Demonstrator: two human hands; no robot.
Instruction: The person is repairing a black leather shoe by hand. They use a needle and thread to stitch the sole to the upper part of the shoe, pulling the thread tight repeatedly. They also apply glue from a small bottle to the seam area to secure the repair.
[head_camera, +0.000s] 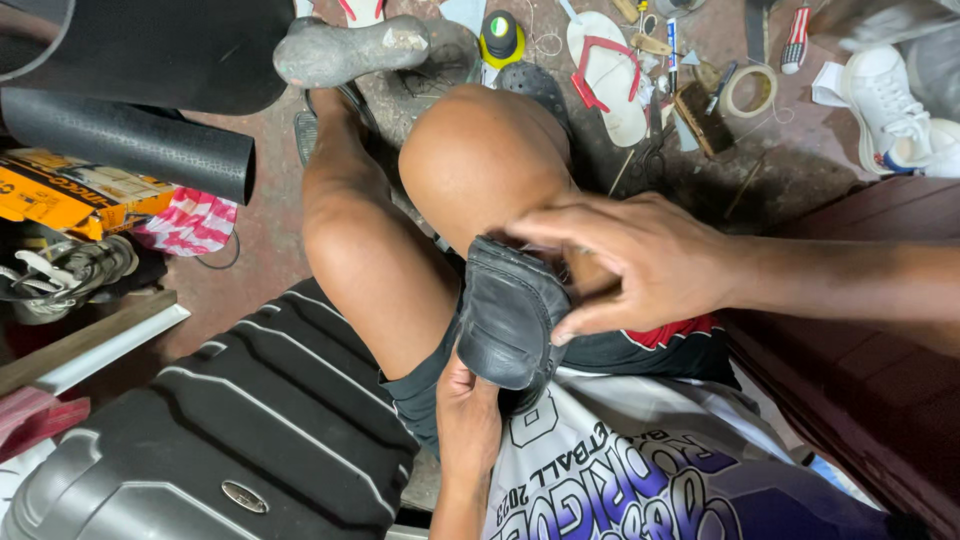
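Black shoe (510, 320) braced against the raised knee (480, 160) for support. Left hand (468, 420) grips its near end from below; right hand (640, 265) clamps the top, fingers spread.

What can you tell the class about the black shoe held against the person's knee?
The black leather shoe looks worn and scuffed, with a stitched seam around its rounded toe. It is propped against the bent right knee, toe towards the knee. The left hand grips it from below; the right hand presses on its far edge, fingers spread. Its sole is hidden.
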